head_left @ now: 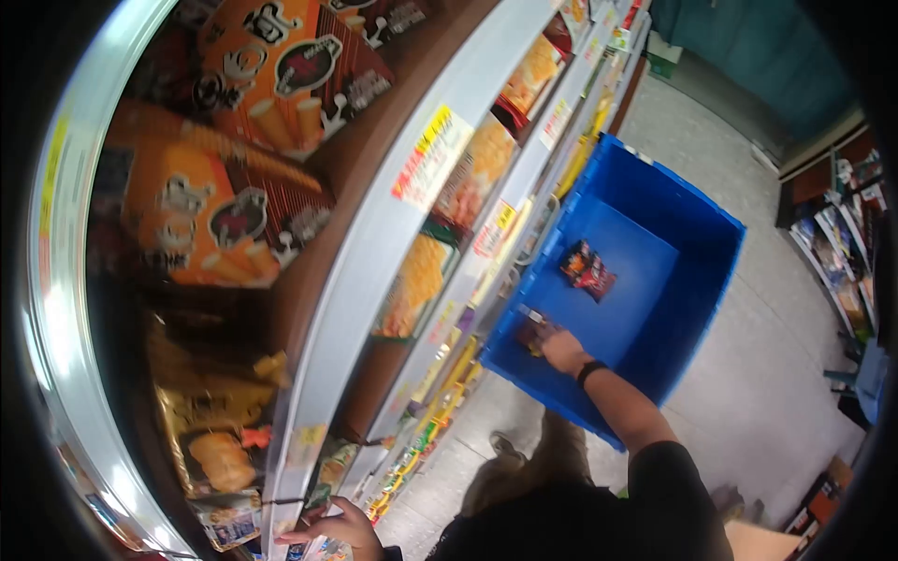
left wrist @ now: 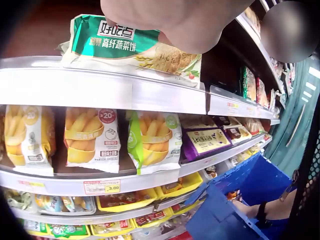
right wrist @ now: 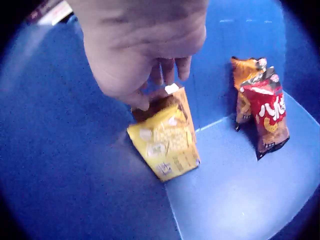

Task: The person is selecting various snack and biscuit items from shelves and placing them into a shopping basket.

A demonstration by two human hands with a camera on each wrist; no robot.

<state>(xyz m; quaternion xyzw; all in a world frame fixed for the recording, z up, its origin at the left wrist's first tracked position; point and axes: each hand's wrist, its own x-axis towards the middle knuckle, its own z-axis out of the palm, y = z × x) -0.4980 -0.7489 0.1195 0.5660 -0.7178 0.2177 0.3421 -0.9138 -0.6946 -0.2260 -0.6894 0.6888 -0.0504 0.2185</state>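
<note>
Orange boxes (head_left: 281,65) fill the high shelves far to the left. Lower down, the left hand (head_left: 332,528) is on a green packet (left wrist: 125,47) that lies on a white shelf (left wrist: 100,92). The fingers cover its top edge, but I cannot tell if they grip it or just touch it. To the right, a blue crate (head_left: 673,187) stands just beside the shelves. The right hand (right wrist: 140,55) reaches into it and pinches the top of a yellow packet (right wrist: 167,142), which stands tilted where the crate's wall meets its bottom. Further right, a red packet (right wrist: 267,117) lies on the crate bottom, well apart from that hand.
</note>
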